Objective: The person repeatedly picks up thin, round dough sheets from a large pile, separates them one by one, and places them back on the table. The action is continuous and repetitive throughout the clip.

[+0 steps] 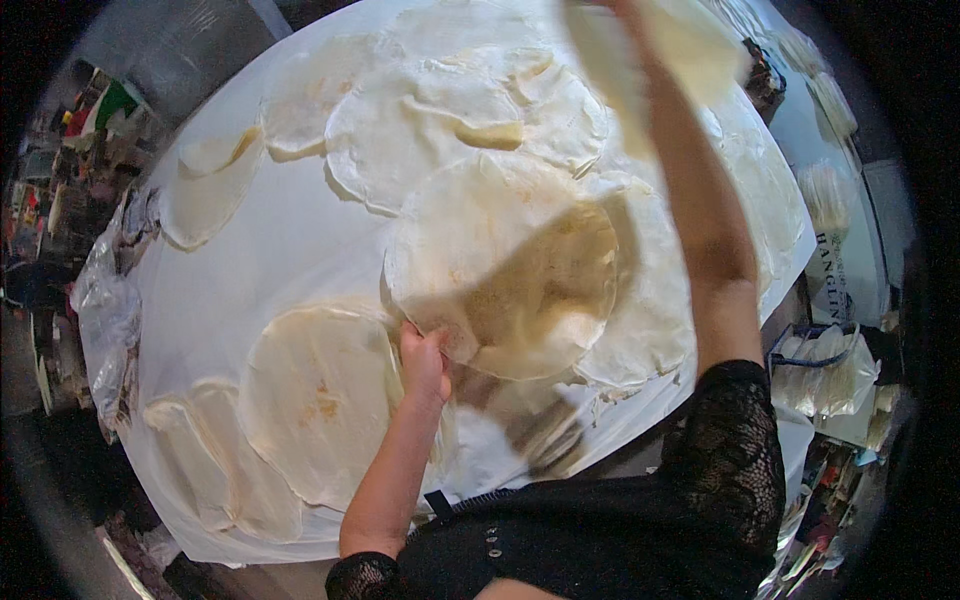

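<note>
My left hand [426, 361] pinches the lower left edge of a large round, thin, cream-coloured sheet [502, 262], possibly flatbread or dough skin. The sheet lies over other pale sheets, with a shadow across its right part. Just left of this hand is another round sheet [319, 405] with brownish marks. My right arm reaches to the far edge of the view; the right hand [600, 3] is blurred and mostly cut off at the top, beside a blurred, pale yellowish sheet [690, 52]. Whether it holds that sheet cannot be made out.
A white-covered table [300, 217] bears several more sheets, some folded or overlapping. Clear plastic [109, 300] hangs at its left edge. On the right stand a basket with plastic bags [821, 367] and a white printed box [832, 262]. Clutter lies at far left.
</note>
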The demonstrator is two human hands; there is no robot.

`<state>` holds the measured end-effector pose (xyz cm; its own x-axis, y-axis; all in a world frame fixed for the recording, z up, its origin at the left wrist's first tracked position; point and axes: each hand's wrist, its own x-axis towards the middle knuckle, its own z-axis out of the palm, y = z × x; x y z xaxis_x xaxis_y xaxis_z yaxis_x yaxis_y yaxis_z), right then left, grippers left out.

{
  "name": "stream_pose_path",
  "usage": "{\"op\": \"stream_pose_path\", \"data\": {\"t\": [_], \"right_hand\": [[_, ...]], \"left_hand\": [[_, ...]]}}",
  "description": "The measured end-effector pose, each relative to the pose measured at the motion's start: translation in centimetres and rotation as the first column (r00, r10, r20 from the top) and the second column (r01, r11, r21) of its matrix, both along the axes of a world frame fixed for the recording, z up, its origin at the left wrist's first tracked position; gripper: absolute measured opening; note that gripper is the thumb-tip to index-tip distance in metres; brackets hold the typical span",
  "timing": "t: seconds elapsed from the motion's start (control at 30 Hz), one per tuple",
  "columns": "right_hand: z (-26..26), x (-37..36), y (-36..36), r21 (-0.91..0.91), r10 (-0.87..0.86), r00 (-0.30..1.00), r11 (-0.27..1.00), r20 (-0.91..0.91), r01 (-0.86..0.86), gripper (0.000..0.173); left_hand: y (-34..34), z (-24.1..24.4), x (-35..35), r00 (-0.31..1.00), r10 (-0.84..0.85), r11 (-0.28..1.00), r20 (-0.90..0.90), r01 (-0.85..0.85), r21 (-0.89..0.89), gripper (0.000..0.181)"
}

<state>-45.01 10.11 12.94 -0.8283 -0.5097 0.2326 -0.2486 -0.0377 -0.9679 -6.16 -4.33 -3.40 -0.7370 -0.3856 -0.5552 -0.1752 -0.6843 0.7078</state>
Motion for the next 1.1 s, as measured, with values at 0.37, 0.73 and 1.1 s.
{"op": "stream_pose_path", "data": {"t": [0.37, 0.73, 1.1], "right_hand": [[-14.4, 5.5, -14.5, 0.529, -0.059, 0.909, 0.796, -0.414, 0.293, 0.035], [-17.4, -6.5, -9.0, 0.743, -0.272, 0.879, 0.470, -0.392, 0.476, 0.038], [-16.5, -12.1, -11.9, 0.666, -0.131, 0.815, 0.512, -0.564, 0.543, 0.024]], "left_hand": [[0.7, 2.0, 0.9, 0.998, -0.056, 0.996, -0.005, 0.056, 0.071, 0.055], [0.7, 1.8, 0.8, 0.998, -0.046, 0.994, 0.046, 0.041, 0.103, 0.059], [0.9, 2.7, 0.0, 0.985, -0.025, 0.993, 0.169, 0.006, 0.117, 0.066]]}}
